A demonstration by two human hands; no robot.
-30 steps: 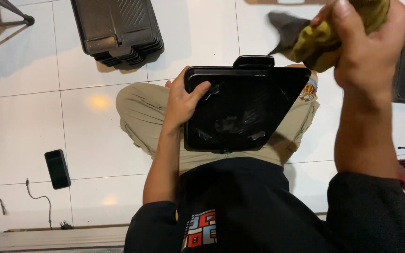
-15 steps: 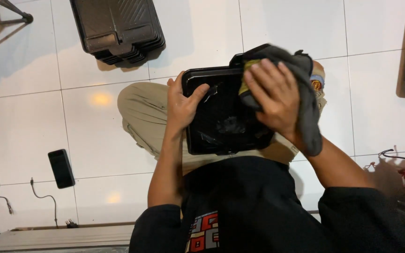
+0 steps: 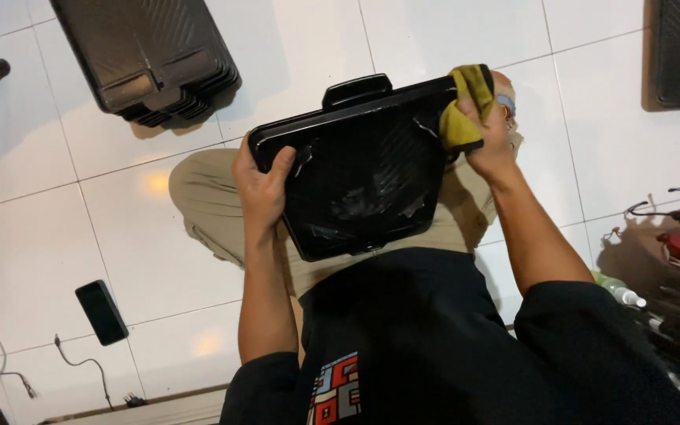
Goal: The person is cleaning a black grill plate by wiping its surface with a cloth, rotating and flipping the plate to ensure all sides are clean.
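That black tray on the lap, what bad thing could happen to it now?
The black tray is tilted on the person's knees, with only the left hand gripping one edge, so it might slide off onto the hard white tile floor. The right hand presses a yellow cloth on the far corner; a strong push could twist the tray out of that grip. If it falls sideways, it may hit the phone lying on the floor.
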